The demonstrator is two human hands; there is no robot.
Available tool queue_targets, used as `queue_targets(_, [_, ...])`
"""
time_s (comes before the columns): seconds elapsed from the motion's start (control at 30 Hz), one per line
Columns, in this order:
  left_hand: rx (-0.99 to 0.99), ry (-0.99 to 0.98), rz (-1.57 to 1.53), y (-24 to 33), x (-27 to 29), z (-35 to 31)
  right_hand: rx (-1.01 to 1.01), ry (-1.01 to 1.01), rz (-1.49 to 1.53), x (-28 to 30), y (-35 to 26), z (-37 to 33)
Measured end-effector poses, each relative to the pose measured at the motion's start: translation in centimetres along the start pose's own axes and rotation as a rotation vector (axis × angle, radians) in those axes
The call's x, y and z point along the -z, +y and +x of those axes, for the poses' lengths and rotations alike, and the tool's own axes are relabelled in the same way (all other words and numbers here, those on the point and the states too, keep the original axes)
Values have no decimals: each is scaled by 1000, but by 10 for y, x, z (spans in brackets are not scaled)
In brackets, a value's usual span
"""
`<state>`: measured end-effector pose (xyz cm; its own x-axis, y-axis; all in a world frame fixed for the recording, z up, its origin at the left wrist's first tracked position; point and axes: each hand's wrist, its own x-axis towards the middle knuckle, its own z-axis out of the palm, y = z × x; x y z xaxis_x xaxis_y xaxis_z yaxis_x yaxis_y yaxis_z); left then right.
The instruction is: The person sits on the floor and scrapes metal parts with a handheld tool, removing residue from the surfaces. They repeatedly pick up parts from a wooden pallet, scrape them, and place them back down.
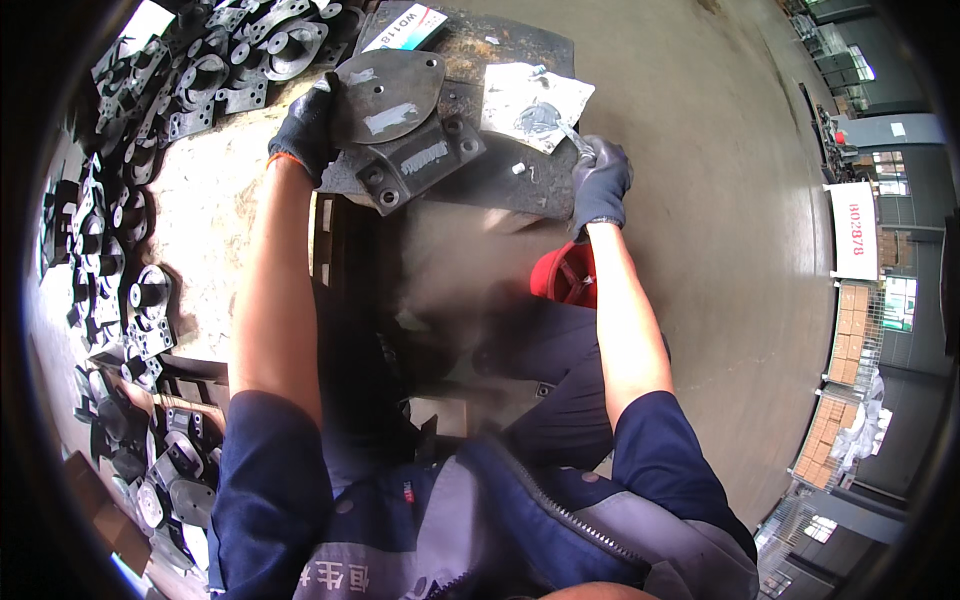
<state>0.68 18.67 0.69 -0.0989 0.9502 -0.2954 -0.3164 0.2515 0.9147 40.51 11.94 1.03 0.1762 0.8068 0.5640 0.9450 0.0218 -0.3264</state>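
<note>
My left hand [308,130], in a dark glove, grips the left edge of a dark metal bracket [385,95]. This bracket has a rounded plate with small holes and a thicker block with bolt holes. Streaks of grey paste lie on both its plate and its block. My right hand [602,180], also gloved, is closed round a thin scraper [571,133]. The scraper's tip is at a lump of grey paste [538,118] on a white sheet [497,92]. That sheet lies on the dark metal worktop [540,190], right of the bracket.
Many similar metal brackets [205,75] crowd the left side of a pale tabletop [200,230]. A white and blue box [405,28] stands behind the bracket I hold. A red bucket [545,275] sits below my right hand. Stacked cartons [850,330] line the far right.
</note>
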Motion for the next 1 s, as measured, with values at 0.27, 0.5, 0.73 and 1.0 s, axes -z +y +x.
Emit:
queue_targets(0.27, [61,13,33,14,-8,-14,46,-79,169,4,0,2])
queue_targets(0.5, [154,52,297,33,-17,-27,-520,-387,800,8,8,-2])
queue_targets(0.73, [-961,41,1307,-1,11,5,-559,-521,898,80,-89,15])
queue_targets(1.0, [-2,33,236,45,-32,-51,-146,-558,861,75,-146,-34])
